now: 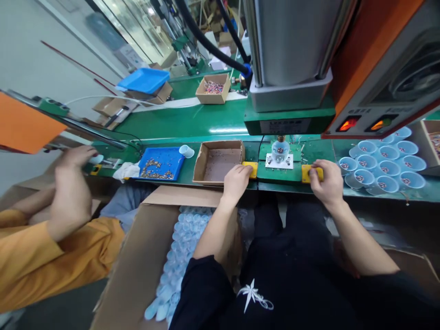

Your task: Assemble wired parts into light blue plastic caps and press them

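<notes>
A black shirt (302,284) with a white star design fills the bottom centre and lower right of the frame. Beyond it, right of centre, the left hand (237,181) rests with bent fingers on a yellow block (253,170); the right hand (328,183) curls, thumb lowered, over a second yellow block (305,173). Whether either hand closes firmly on its block, I cannot tell.

Between the two blocks, a translucent bluish cup (280,151) stands on a white plate (269,163), directly beneath the grey press (292,94) at upper centre-right. Two switches glow on the orange housing (332,130) in the upper right.

Many blue cups (388,167) with small pieces inside crowd the right edge of the bench. Left of the left hand sit an open cardboard box (218,172) and a blue tray (173,156) of small brassy parts. A large carton (127,261) of pale cups takes the lower left centre; at far left is a co-worker's yellow sleeve (30,261).
</notes>
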A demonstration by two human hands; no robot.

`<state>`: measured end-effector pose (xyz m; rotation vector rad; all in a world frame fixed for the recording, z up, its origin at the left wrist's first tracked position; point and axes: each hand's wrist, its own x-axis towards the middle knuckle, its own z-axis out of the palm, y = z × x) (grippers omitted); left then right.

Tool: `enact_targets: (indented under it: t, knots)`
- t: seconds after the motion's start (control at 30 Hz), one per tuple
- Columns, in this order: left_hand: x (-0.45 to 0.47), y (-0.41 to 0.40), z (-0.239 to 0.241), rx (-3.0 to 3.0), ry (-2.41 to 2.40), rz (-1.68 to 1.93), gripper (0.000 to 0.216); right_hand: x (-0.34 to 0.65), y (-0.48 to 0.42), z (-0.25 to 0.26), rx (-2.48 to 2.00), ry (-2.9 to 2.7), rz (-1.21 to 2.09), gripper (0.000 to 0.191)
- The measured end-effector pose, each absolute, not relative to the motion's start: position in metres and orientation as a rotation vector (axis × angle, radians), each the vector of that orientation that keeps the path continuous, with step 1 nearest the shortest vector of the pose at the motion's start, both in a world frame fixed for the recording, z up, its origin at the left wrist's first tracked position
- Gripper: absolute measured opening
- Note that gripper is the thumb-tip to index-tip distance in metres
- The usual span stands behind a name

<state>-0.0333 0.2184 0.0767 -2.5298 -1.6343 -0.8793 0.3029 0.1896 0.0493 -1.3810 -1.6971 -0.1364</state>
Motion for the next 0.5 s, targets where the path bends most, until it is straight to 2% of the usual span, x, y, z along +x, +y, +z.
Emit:
enact_targets:
  t: [0.2,0.33,0.4,0.5]
  knots:
    - [-0.020,0.220,0.096,-2.565,-1.819,-0.582,0.031,0.308,0.179,0.023,-1.401,-1.722,-0.111,0.015]
    - [-0.015,0.233,0.117,-2.627,-1.857,-0.481,0.026,0.299,0.178,0.015,-1.370,-1.649,-0.158,0.012]
    - [-0.012,0.241,0.129,-2.696,-1.840,-0.566,0.022,0.299,0.177,0.009,-1.350,-1.612,-0.141,0.013]
    - [-0.002,0.255,0.150,-2.783,-1.754,-0.881,0.021,0.300,0.176,0.002,-1.365,-1.581,-0.091,0.013]
